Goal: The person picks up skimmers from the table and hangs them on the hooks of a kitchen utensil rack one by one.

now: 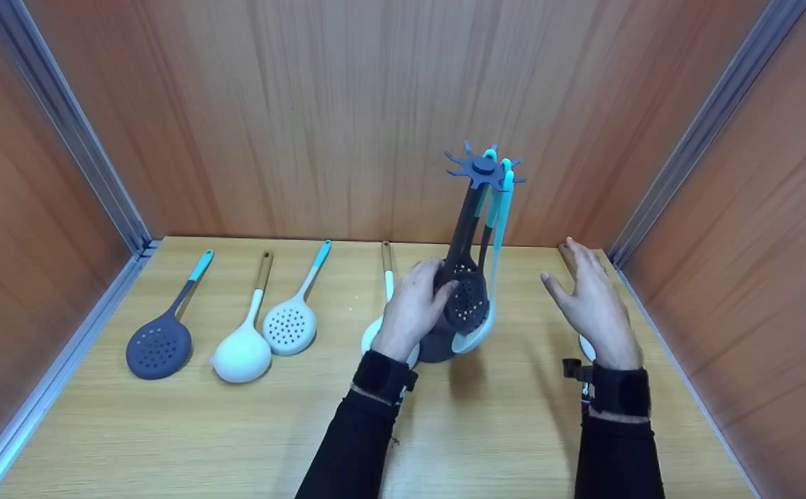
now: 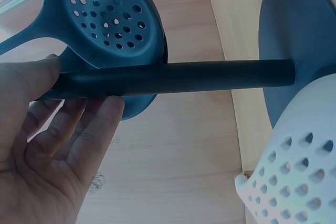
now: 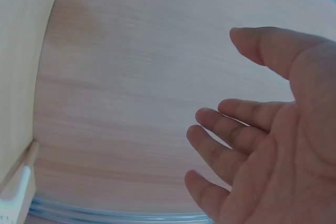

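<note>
My left hand (image 1: 413,305) grips the dark pole (image 2: 226,75) of a utensil stand, with thumb and fingers around it. The stand has a round dark base (image 2: 283,30) and a star-shaped hook top (image 1: 484,168). From the hooks hang several utensils, among them a dark skimmer (image 1: 467,301) with holes and a white ladle (image 1: 475,338) with a turquoise handle. Over at the right, my right hand (image 1: 597,312) is held above the table with fingers extended, thumb apart and palm bare. Behind it a wooden-handled utensil (image 1: 567,260) is mostly hidden.
On the table (image 1: 202,436) at the left lie a dark blue skimmer (image 1: 159,346), a white ladle (image 1: 242,355) and a white skimmer (image 1: 290,326). A white perforated utensil (image 2: 299,177) lies beside the stand, partly behind my left hand. Wood-grain panels (image 1: 347,118) enclose the back and sides.
</note>
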Tool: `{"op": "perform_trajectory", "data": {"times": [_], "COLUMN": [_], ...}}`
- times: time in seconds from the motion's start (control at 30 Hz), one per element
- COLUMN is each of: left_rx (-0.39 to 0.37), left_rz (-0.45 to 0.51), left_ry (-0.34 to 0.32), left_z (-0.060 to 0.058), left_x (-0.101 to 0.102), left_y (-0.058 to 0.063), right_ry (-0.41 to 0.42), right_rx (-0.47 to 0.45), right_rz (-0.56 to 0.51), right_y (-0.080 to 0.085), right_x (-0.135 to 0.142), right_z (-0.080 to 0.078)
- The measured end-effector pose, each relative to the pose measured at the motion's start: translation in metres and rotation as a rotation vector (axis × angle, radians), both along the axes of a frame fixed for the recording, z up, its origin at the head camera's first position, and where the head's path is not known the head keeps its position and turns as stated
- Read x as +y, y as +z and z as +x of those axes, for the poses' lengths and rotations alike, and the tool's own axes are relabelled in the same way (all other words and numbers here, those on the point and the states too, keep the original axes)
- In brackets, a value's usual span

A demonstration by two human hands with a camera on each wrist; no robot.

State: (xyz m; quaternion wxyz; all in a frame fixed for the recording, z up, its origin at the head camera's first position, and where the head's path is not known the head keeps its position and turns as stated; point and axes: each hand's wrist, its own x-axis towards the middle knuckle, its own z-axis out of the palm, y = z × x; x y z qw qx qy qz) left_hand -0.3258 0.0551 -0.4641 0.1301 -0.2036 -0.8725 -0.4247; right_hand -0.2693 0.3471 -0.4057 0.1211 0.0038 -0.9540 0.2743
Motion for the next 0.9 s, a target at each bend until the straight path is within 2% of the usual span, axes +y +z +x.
{"op": "perform_trajectory", "data": {"times": [0.2,0.4,0.7,0.9], "left_rx": [-0.025,-0.048,-0.058,-0.006], "left_rz": [0.008,0.011,0.019,0.009], "left_ry": [-0.002,-0.01,-0.006,0.001], "left_z": [0.0,0.0,-0.001,0.001], "left_x": [0.0,0.0,0.0,0.001], "left_y": [0.001,0.001,0.0,0.001], "right_ry": [-0.016,-0.053,-0.102,-0.123], "right_rx": [0.004,0.027,-0.029,-0.04], "right_rz": [0.007,0.061,0.133,0.185], "right_y": [-0.007,-0.015,-0.026,-0.035], "right_x": [0.007,0.011,0.017,0.025], "right_z": [-0.007,-0.013,-0.023,-0.024]}}
